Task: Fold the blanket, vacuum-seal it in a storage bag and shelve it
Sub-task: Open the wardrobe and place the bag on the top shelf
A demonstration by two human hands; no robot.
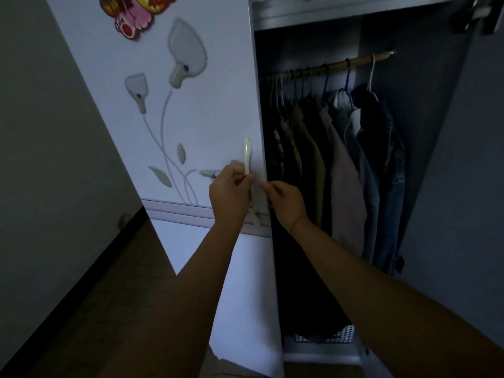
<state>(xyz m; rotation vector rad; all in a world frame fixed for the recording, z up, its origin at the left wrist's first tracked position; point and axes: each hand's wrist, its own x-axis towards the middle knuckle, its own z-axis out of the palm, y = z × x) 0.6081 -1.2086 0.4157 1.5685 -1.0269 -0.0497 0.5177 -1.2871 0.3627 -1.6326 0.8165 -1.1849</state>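
Fingers [239, 174] of left hand [230, 196] grip door handle [247, 155], right hand [286, 200] pinches door edge [262, 148].

cartoon sticker [136, 12] at eleven o'clock; cream door handle [247, 154] dead centre; clothes [341, 148] hang from a wooden rod [327, 66] at two o'clock.

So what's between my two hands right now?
In the head view, the handle and a narrow strip of the door lie between them. The left hand grips the handle, and the right hand is at the door's edge.
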